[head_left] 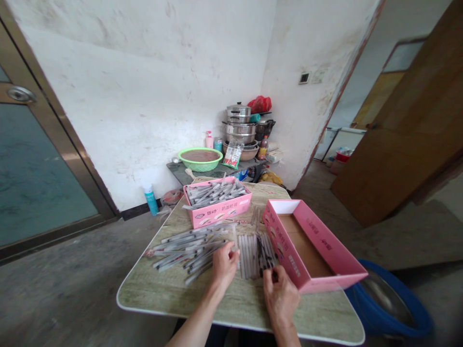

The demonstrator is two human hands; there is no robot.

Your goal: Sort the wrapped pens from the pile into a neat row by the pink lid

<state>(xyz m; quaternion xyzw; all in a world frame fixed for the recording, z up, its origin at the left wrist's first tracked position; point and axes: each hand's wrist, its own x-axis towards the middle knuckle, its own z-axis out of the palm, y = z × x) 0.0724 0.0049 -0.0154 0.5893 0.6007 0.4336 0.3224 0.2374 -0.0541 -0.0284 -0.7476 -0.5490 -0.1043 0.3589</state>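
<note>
My left hand is closed in a pinch at the right edge of a loose pile of pens; what its fingers hold is blurred. My right hand is curled, fingertips together at the lower ends of some dark-tipped pens; I cannot make out what it grips. Between the hands lies a neat row of whitish, translucent pen barrels. Behind the pile, a pink box is heaped with similar pens. To the right of my right hand stands a lidless pink box with a bare brown bottom.
The wood-patterned table has a white rim. Beyond it, a dark stand bears a green basin, stacked steel pots and bottles. A blue tub is on the floor at right, a spray can at left.
</note>
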